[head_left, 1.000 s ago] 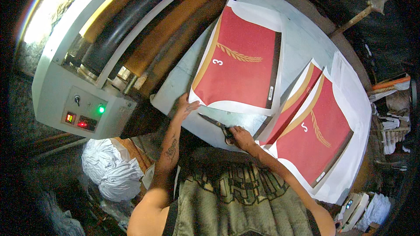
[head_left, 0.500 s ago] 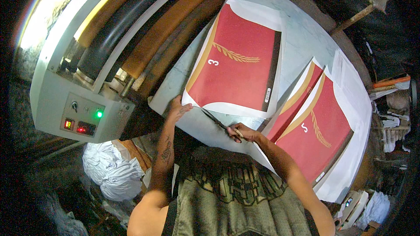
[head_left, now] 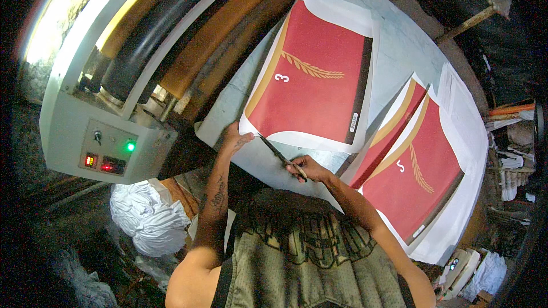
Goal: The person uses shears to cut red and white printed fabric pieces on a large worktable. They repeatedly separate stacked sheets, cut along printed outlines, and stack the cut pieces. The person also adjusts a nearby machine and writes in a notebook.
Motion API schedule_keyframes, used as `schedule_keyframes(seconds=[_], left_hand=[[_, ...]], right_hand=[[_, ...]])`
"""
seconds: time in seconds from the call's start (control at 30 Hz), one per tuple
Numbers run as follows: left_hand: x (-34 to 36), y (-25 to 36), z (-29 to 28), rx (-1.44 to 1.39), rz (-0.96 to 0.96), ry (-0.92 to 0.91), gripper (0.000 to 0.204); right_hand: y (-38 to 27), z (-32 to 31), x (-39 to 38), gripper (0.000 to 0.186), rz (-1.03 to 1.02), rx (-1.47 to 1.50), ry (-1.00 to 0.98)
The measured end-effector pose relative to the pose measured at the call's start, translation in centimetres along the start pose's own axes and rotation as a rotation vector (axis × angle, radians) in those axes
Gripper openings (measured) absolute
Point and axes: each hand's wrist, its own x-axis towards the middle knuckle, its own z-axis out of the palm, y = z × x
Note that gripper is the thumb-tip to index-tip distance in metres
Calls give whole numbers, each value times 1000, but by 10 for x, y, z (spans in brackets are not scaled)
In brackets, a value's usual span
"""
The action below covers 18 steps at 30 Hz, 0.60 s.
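A red printed sheet [head_left: 319, 97] with a gold stripe, a gold leaf sprig and white margins lies on the pale table. My left hand [head_left: 236, 138] is at its near left corner, thumb and fingers closed on the white edge. In my right hand [head_left: 307, 169] is a pair of dark scissors [head_left: 274, 149]. Their blades point up and left, with the tips at that same corner, close to my left fingers. Whether the blades are apart is hard to make out. To the right lie more red printed sheets [head_left: 419, 171], overlapping one another.
A roller machine [head_left: 108, 142] with a lit control panel stands along the left side. Below it sits a bundle of white cloth [head_left: 149, 219]. The marbled table [head_left: 399, 28] extends beyond the sheets. A hammer-like tool [head_left: 471, 23] lies past its far right edge.
My right hand has moved left and slightly up with the scissors, bringing their tips closer to my left fingers. My left hand keeps its hold on the corner.
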Motion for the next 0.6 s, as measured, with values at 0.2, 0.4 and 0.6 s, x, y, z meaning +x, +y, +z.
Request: schedule_keyframes(seconds=[0.2,0.4,0.6], left_hand=[[4,-3,0,217,-2,-56,60],[3,-12,8,80,-57,-25,58],[-15,-50,-27,636,119,264,40]], right_hand=[[-7,-1,-1,44,96,-147,82],[-13,6,-5,47,27,-374,173],[-11,19,-6,54,-18,-670,235]])
